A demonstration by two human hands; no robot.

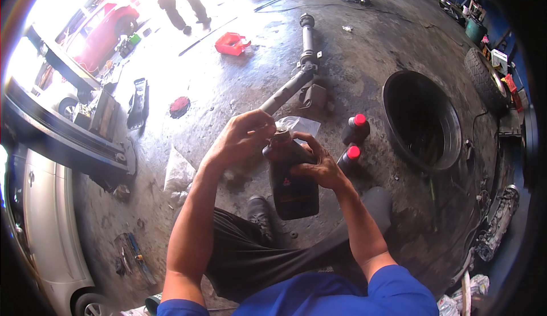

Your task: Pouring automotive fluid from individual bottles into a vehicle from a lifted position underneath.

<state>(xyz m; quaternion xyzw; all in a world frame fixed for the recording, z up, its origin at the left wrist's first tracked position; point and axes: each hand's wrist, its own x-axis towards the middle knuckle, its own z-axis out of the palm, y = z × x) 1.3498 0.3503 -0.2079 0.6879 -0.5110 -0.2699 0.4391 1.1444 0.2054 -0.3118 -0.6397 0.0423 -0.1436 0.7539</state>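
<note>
A black oil bottle [293, 193] hangs in front of me above the floor, its neck upward and tilted slightly left. My right hand [320, 163] is wrapped round its upper right side. Beside the bottle's mouth, the fingers of my left hand [244, 137] are drawn together in a pinch; what lies between them, if anything, is hidden. No cap shows on the neck. Two dark bottles with red caps, one farther [354, 131] and one nearer [348, 157], stand on the floor to the right. A clear plastic bag [301, 125] lies behind the held bottle.
A long drive shaft [290, 91] lies ahead, with a dark metal block [313, 97] beside it. A wide black tub [421, 121] sits at right, a red plastic container [231, 43] farther off. Lift post [62, 131] and pale car [54, 219] line the left. Someone's legs [181, 0] stand far ahead.
</note>
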